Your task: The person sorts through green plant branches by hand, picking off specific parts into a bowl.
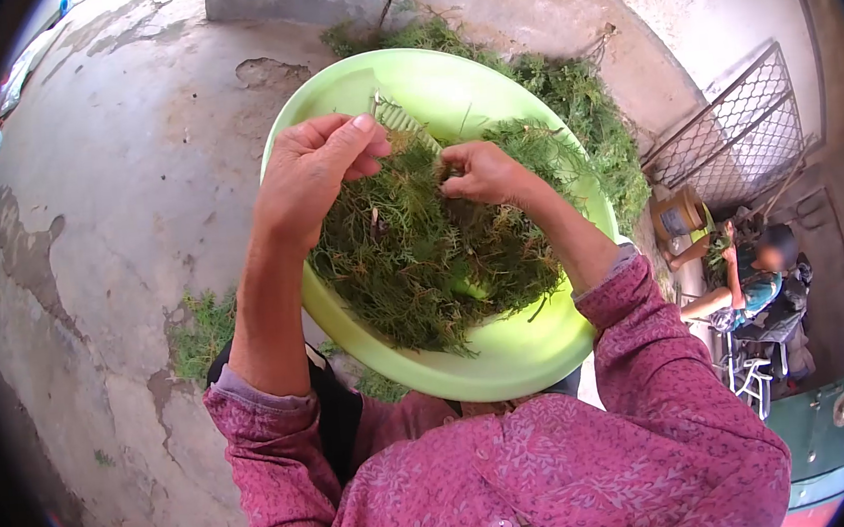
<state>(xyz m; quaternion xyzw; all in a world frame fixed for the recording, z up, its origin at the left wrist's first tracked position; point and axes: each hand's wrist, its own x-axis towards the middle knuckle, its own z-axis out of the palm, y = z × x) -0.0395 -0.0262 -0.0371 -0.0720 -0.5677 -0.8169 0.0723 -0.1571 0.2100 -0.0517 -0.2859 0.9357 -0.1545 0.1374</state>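
Head view, single frame.

- Pale green basin (510,356): sits in front of the person's chest, tilted toward the camera and part filled.
- Green sprigs (411,254): a dense mass of fine, feathery pieces with some browned bits. They lie in the near and middle part of the basin; the far inner wall is bare.
- Left hand (319,172): closed, with thumb and fingers pinched on one end of a light green comb (398,121). The comb is held over the far edge of the pile, teeth pointing down into it.
- Right hand (484,173): fingers curled shut on a tuft of the sprigs, just beside the comb's free end. Whether fingers and comb touch cannot be told.
- Both forearms come out of pink patterned sleeves (640,345) pushed up above the wrists.

Surroundings.

- Cracked concrete floor (114,190) lies under everything.
- A loose heap of greenery (578,99) lies on the floor behind the basin, and a small tuft (202,328) to its left.
- At far right a second person (760,279) sits near a mesh gate (731,126), well apart.
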